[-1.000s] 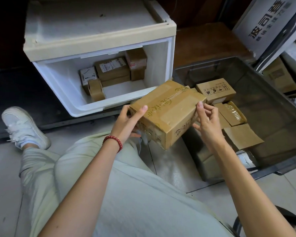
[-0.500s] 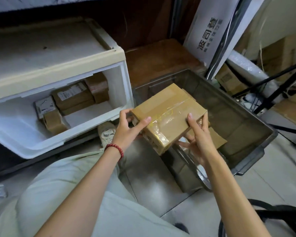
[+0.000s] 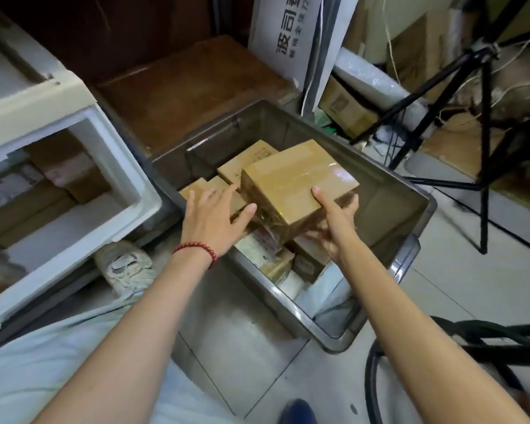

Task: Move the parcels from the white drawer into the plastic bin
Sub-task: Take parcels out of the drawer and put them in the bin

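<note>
A taped brown cardboard parcel (image 3: 291,185) hangs tilted inside the grey plastic bin (image 3: 407,209), over several smaller parcels (image 3: 245,166). My right hand (image 3: 334,224) grips its near right corner, thumb on top and fingers underneath. My left hand (image 3: 214,215), with a red bead bracelet at the wrist, hovers just left of the parcel with fingers spread, off the box. The white drawer (image 3: 135,191) stands open at the left, with several brown parcels (image 3: 58,179) inside, blurred.
A black tripod (image 3: 459,96) stands right of the bin, with cardboard boxes and cables behind it. A white bag with printed characters (image 3: 288,35) leans at the back. My shoe (image 3: 126,267) lies between drawer and bin. Black cable loops (image 3: 441,341) lie at lower right.
The parcel has gone forward and down into the bin. My left hand has let go of it and opened; my right hand still holds it. The view swung right.
</note>
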`<state>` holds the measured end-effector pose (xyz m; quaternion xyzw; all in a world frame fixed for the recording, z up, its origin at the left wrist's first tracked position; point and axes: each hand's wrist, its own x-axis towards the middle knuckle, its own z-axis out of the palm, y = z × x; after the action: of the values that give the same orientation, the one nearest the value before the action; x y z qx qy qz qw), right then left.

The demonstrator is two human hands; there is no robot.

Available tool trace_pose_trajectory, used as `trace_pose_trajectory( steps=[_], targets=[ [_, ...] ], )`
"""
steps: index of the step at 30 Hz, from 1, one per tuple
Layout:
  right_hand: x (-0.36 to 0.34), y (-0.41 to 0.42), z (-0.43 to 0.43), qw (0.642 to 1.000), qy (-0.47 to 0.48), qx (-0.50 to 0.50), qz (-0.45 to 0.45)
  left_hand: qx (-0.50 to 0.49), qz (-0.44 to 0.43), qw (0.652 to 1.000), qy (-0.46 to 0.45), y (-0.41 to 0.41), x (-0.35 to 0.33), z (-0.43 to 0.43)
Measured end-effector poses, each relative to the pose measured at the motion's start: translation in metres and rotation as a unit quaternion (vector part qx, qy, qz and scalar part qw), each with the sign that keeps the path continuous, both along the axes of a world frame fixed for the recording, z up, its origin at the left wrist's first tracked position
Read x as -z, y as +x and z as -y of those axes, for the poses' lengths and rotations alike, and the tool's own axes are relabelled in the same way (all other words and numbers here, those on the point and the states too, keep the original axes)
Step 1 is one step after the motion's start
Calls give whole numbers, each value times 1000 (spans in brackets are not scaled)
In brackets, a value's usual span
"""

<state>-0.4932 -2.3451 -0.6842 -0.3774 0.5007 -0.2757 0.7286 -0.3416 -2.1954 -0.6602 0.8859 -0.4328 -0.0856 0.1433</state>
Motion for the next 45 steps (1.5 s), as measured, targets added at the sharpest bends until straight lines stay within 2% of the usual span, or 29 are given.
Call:
trace_pose_trajectory(
  steps=[4, 11, 15, 21, 26, 31, 33, 37, 40, 42, 45],
  targets=[
    [11, 11, 26, 998, -28, -14, -60, 33, 84, 996, 7, -7, 24, 4],
    [41, 36, 58, 993, -32, -42, -108, 4, 94, 996, -5, -6, 38, 7],
    [66, 50, 61, 993, -24, -9, -115, -3, 98, 995, 1, -8, 40, 9],
    [68, 72, 65, 962, -100, -20, -253, 0, 105, 994, -15, -6, 40, 6],
    [55, 59, 62, 880, -219, -168, -387, -55, 148, 987, -21, 1, 37, -13],
    [28, 26, 41, 739, -369, -355, -437, -162, 129, 978, 11, 27, 32, -74],
    [10, 29, 24, 703, -427, -385, -418, -191, 124, 974, 7, 35, 28, -106],
    [-23, 70, -25, 687, -508, -393, -341, -247, 117, 962, 29, 37, 28, -177],
    [-45, 109, -74, 654, -576, -417, -258, -306, 94, 945, 65, 37, 27, -217],
    [-55, 131, -107, 610, -605, -465, -216, -338, 76, 937, 50, 42, 19, -229],
    [-60, 155, -153, 536, -642, -520, -173, -320, 95, 942, 25, 55, 2, -240]
  ],
)
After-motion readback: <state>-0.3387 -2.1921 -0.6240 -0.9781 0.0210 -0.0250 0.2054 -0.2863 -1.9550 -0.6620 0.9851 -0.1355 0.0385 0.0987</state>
